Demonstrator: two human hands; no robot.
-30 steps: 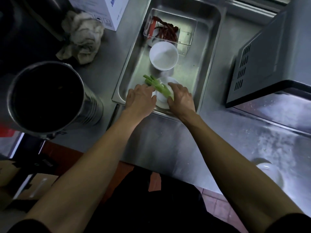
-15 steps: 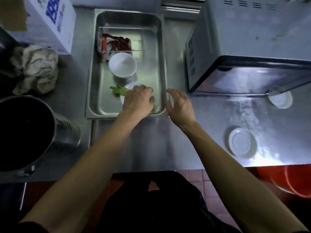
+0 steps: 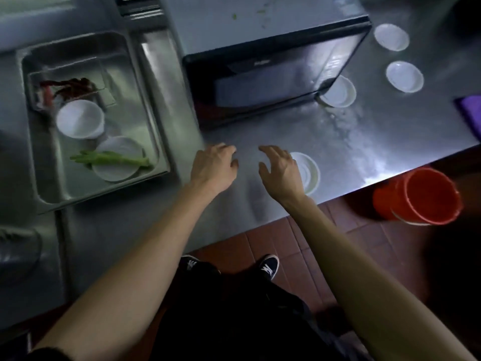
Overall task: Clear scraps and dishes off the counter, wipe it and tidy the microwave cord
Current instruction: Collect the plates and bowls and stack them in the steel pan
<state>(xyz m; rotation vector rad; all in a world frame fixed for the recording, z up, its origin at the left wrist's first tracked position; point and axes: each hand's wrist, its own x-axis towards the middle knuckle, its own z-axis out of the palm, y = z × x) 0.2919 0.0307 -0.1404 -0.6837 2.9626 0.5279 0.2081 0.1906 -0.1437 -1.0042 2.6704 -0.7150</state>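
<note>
In front of the microwave [image 3: 273, 63], your two hands hover over bare steel counter [image 3: 364, 152] — neither holds anything. Your left hand [image 3: 213, 168] has its fingers loosely curled and empty; your right hand [image 3: 282, 170] has its fingers relaxed and spread, partly covering the small white saucer [image 3: 311, 173] that lies nearest the microwave's front.

Judging by how things lie, you are partway through the clearing. Left of the microwave, the steel tray [image 3: 156, 142] already holds dishes: a white bowl [image 3: 79, 119], a white plate [image 3: 117, 162] with green vegetable stalks [image 3: 112, 160] across it, and behind the bowl a clear box [image 3: 39, 100] with what look like dried red chillies [image 3: 70, 87].

Four dishes remain on the counter: the saucer by your right hand, a white dish [image 3: 341, 93] tucked at the microwave's right front corner, and two more white dishes [image 3: 404, 76] [image 3: 391, 37] well to the microwave's right. A few green scraps [image 3: 235, 15] sit on the microwave's top. The wiping looks undone — the counter in front of the microwave appears streaked. I cannot see the cord at all. A red bucket [image 3: 426, 196] stands on the floor below the counter's edge, right of the microwave.
</note>
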